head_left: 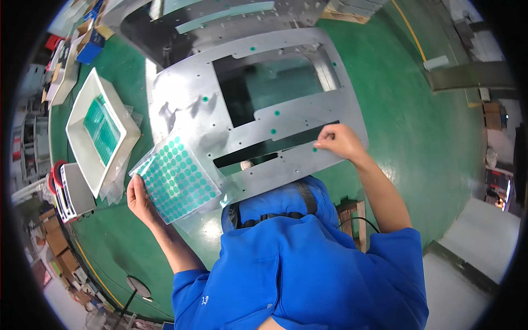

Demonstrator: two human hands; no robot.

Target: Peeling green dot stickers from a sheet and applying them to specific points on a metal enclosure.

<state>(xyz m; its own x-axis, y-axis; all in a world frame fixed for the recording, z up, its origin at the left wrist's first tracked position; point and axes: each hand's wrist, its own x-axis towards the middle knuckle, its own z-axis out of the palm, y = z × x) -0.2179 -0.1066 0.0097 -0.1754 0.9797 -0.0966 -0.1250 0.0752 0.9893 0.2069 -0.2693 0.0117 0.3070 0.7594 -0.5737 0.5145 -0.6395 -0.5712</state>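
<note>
My left hand (141, 201) is closed on the lower left edge of a sheet of green round stickers (177, 179), with clear plastic film around it. The sheet overlaps the left front corner of a large grey metal panel (187, 82) with cut-out openings. Over the panel's right front part, my right hand (340, 142) has its thumb and fingers pinched together. A green round sticker (315, 149) shows right at those fingertips; whether they grip it or only touch it is unclear. More green dots (276, 113) are scattered across the panel, and several small holes are bare.
Left of the panel stands a white plastic bin (82, 132) with green sheets inside. Another metal part (220, 25) rises behind the panel. A wooden stand (352, 220) is close by my right side. Boxes and shelves line the far left.
</note>
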